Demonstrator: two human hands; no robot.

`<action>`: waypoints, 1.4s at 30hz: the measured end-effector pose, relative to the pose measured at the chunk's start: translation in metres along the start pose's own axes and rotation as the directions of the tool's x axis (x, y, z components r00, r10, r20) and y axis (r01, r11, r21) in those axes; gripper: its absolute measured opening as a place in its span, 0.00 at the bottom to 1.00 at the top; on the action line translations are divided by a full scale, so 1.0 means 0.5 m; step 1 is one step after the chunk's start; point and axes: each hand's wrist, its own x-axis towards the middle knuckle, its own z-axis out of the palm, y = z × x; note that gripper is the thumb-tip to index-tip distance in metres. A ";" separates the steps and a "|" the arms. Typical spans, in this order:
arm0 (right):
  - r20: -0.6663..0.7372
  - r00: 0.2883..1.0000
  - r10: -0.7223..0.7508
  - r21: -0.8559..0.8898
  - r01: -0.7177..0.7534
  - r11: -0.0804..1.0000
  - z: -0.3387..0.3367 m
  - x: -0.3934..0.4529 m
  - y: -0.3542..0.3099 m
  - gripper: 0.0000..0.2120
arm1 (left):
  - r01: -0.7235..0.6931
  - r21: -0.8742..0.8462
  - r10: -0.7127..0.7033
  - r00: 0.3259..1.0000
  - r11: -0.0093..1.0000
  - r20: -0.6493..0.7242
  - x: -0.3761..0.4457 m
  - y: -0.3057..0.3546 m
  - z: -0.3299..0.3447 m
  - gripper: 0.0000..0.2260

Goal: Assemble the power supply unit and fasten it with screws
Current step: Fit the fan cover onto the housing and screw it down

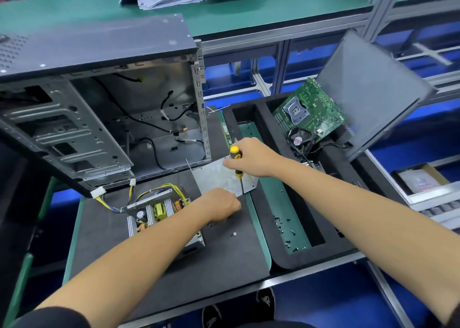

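Right hand [251, 157] gripping screwdriver [236, 164] (upright), left hand [220, 204] beside cover plate [219, 175]

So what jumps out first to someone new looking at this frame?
Centre frame, the right hand grips a yellow-and-black-handled screwdriver upright, tip down at the edge of a flat grey metal cover plate. The left hand rests curled on the black mat just below, beside the open power supply unit with yellow wires. The big open grey computer case fills the upper left.

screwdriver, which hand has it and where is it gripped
The right hand grips the yellow-and-black-handled screwdriver around its handle, tip down. Whether the left hand holds anything cannot be told.
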 end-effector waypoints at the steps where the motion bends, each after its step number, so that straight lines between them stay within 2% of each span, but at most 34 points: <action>1: 0.002 1.000 -0.001 -0.002 0.001 1.000 0.000 0.000 -0.001 0.14 | -0.001 -0.009 0.001 1.000 1.000 -0.003 0.000 -0.001 0.000 0.05; 8: -0.032 0.999 0.000 -0.012 0.000 1.000 -0.004 0.003 -0.012 0.16 | -0.053 -0.116 0.046 0.997 0.992 -0.062 -0.004 -0.013 0.008 0.05; 12: -0.063 0.998 0.003 -0.005 -0.004 1.000 -0.004 0.005 -0.023 0.18 | 0.000 -0.322 -0.031 0.995 0.947 -0.092 -0.015 -0.013 -0.003 0.02; 15: -0.145 0.989 0.003 0.044 0.003 0.999 -0.012 0.011 -0.039 0.18 | 0.002 -0.597 -0.126 0.978 0.803 -0.165 -0.042 -0.026 -0.021 0.11; 17: -0.223 0.975 -0.014 0.081 0.033 0.996 -0.018 0.017 -0.058 0.17 | -0.037 -0.738 -0.222 0.943 0.674 -0.250 -0.074 -0.047 -0.031 0.11; 20: -0.338 0.941 -0.002 0.174 0.065 0.983 -0.020 0.034 -0.091 0.18 | -0.105 -0.884 -0.444 0.834 0.456 -0.328 -0.131 -0.084 -0.032 0.05; 22: -0.357 0.934 0.024 0.238 0.066 0.969 -0.013 0.045 -0.116 0.16 | -0.159 -0.953 -0.622 0.727 0.259 -0.291 -0.166 -0.106 -0.014 0.03; 24: -0.327 0.944 0.039 0.323 0.073 0.943 0.001 0.053 -0.140 0.13 | -0.233 -0.970 -0.741 0.640 0.068 -0.205 -0.198 -0.120 0.012 0.03; 25: -0.310 0.950 0.043 0.371 0.079 0.925 0.010 0.056 -0.153 0.12 | -0.269 -0.963 -0.770 0.618 -0.020 -0.157 -0.213 -0.123 0.025 0.02; 28: -0.298 0.954 0.036 0.455 0.109 0.884 0.039 0.063 -0.192 0.10 | -0.380 -0.900 -0.796 0.602 -0.213 -0.066 -0.250 -0.128 0.063 0.05; 31: -0.284 0.959 0.012 0.486 0.133 0.864 0.065 0.070 -0.231 0.09 | -0.440 -0.854 -0.813 0.582 -0.276 -0.038 -0.282 -0.129 0.095 0.09; 34: -0.270 0.963 0.007 0.506 0.136 0.852 0.087 0.076 -0.261 0.09 | -0.478 -0.825 -0.830 0.557 -0.301 -0.020 -0.310 -0.130 0.122 0.08; 38: -0.247 0.969 -0.017 0.524 0.148 0.839 0.117 0.080 -0.288 0.09 | -0.552 -0.730 -0.829 0.558 -0.403 0.037 -0.335 -0.126 0.145 0.08; 42: -0.266 0.964 -0.019 0.526 0.161 0.835 0.135 0.082 -0.303 0.09 | -0.595 -0.670 -0.842 0.532 -0.445 0.087 -0.353 -0.124 0.163 0.09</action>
